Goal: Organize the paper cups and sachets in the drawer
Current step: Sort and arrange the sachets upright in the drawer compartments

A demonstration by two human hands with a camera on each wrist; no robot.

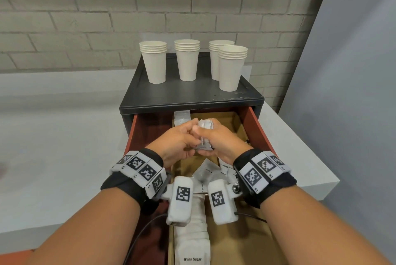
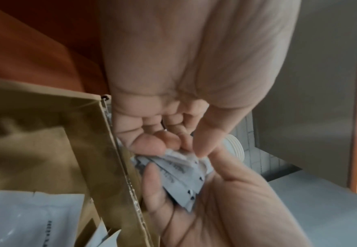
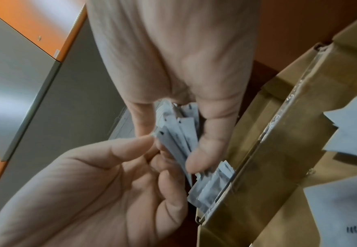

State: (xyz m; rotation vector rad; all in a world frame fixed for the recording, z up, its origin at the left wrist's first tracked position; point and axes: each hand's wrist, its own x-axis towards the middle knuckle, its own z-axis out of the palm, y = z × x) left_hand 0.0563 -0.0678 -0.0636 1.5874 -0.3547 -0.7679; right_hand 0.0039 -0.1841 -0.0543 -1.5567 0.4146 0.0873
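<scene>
Both hands meet over the open red drawer (image 1: 258,129). My right hand (image 1: 216,136) grips a bundle of white sachets (image 1: 205,125) between thumb and fingers, as the right wrist view shows on the sachets (image 3: 178,132). My left hand (image 1: 182,139) has curled fingers and pinches the bundle's edge; its fingertips (image 2: 152,147) press the sachets (image 2: 180,177). A cardboard box (image 1: 232,120) lines the drawer, with a row of white sugar sachets (image 1: 191,241) along its left side and loose sachets (image 1: 205,173) beneath my wrists. Several stacks of paper cups (image 1: 154,62) (image 1: 187,61) (image 1: 232,68) stand on the black cabinet top (image 1: 192,95).
The cabinet sits on a grey counter (image 1: 53,136) against a brick wall (image 1: 107,18). A grey wall (image 1: 353,71) stands close on the right. The counter's right edge (image 1: 310,174) lies beside the drawer. The box's taped rim (image 2: 118,167) runs just beside my hands.
</scene>
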